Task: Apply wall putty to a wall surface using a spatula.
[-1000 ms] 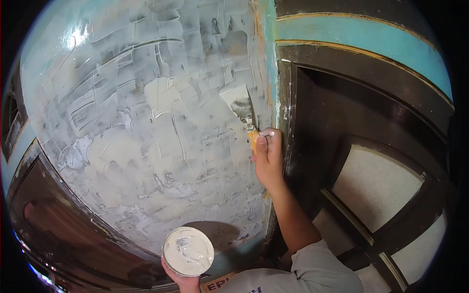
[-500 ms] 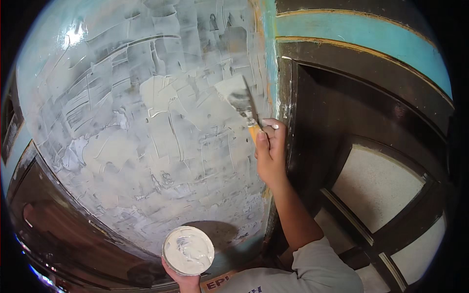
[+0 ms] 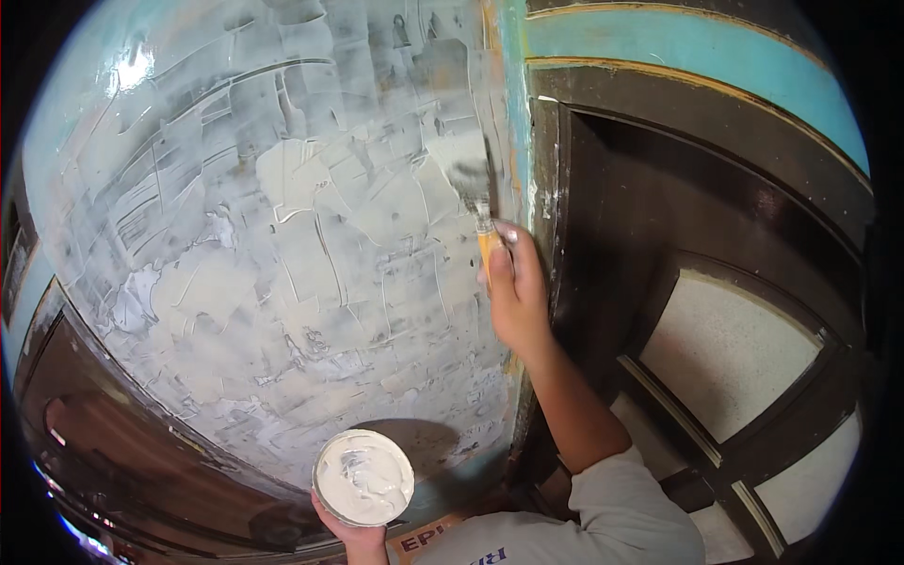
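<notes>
clamps the yellow handle (image 3: 486, 249) of a putty knife (image 3: 476, 196) in the right hand (image 3: 516, 297), coated blade (image 3: 458, 157) just above that grip, against or very near the smeared wall (image 3: 363, 240); cannot tell which. clasps a round tub (image 3: 316, 485) of off-white paste (image 3: 384, 482) in the left hand (image 3: 353, 535), well below and left of the knife grip.

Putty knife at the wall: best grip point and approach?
Probably the yellow handle, coming from below and slightly right, as the right hand does. It points down, away from the wide, paste-smeared blade at the wall. It looks slim enough for thumb and fingers to close across it.
</notes>
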{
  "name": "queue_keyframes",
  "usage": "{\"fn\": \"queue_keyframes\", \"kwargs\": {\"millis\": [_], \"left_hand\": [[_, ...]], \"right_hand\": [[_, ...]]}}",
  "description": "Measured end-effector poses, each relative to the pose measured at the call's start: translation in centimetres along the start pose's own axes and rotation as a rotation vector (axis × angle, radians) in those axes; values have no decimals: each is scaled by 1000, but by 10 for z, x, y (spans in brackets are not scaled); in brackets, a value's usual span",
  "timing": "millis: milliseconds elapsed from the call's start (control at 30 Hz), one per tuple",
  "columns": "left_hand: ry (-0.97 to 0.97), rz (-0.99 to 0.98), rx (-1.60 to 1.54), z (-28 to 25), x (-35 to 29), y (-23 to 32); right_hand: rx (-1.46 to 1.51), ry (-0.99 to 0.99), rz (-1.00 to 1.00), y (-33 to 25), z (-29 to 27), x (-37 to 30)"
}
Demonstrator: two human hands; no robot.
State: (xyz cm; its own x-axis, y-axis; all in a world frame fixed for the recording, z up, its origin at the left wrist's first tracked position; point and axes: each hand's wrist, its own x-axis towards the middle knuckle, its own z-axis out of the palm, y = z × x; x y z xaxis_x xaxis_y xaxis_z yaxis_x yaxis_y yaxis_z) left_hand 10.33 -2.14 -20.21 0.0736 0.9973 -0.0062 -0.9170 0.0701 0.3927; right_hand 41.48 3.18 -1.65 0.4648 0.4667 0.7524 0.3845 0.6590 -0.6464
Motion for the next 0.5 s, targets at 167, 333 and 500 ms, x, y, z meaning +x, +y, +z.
{"fn": "queue_keyframes", "kwargs": {"millis": [167,333,500], "left_hand": [[-104,58,170,-11,4,0],[-29,7,61,-5,2,3],[-37,17,90,-5,5,1]], "right_hand": [[-118,-21,39,22,-6,-12],[-79,-45,99,48,-19,-62],[-43,-5,15,6,-9,-12]]}}
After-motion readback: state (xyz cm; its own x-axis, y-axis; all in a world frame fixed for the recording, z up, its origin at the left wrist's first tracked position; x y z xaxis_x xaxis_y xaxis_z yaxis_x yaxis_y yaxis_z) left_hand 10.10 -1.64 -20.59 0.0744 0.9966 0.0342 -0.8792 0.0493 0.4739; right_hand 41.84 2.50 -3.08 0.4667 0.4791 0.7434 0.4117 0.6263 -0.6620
